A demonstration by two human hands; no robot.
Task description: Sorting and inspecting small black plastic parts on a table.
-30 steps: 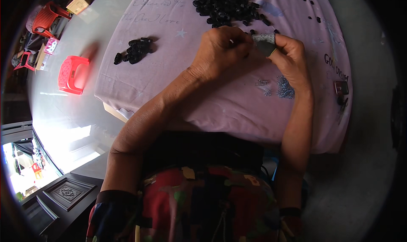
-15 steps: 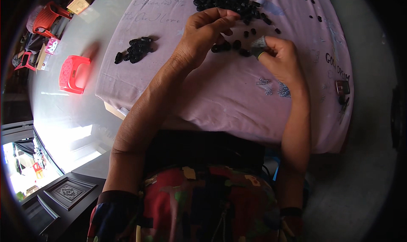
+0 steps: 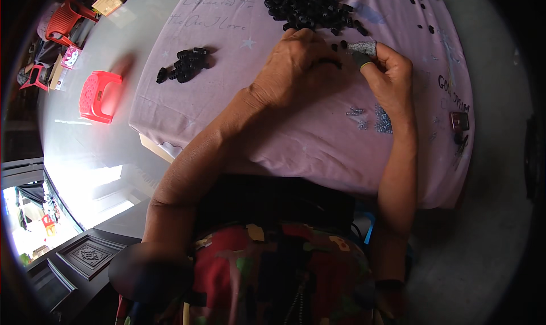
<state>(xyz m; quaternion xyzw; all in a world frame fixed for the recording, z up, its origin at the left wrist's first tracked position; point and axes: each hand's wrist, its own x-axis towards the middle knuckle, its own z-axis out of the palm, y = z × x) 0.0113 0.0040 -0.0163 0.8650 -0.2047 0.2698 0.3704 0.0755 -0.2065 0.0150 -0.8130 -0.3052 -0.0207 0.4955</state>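
Observation:
Small black ridged pieces lie in a large pile (image 3: 310, 6) at the far middle of a pink cloth (image 3: 296, 134). My left hand (image 3: 291, 63) is just in front of this pile, back upward and fingers curled down; what its fingertips grip is hidden. A black piece (image 3: 331, 62) shows beside its fingers. Grey coverings (image 3: 363, 50) sit on the thumb and forefinger of my right hand (image 3: 389, 69). Those two are pressed together next to loose black pieces (image 3: 343, 44), and anything between them is too small to make out.
A smaller black cluster (image 3: 185, 65) lies at the cloth's left. A few pieces (image 3: 421, 26) are scattered far right, and a small dark red object (image 3: 459, 120) lies near the right edge. On the floor to the left stand a red stool (image 3: 98, 96) and a red chair (image 3: 68, 20).
My left hand has moved right and nearer, turning its back upward over the loose pieces. My right hand has shifted slightly right.

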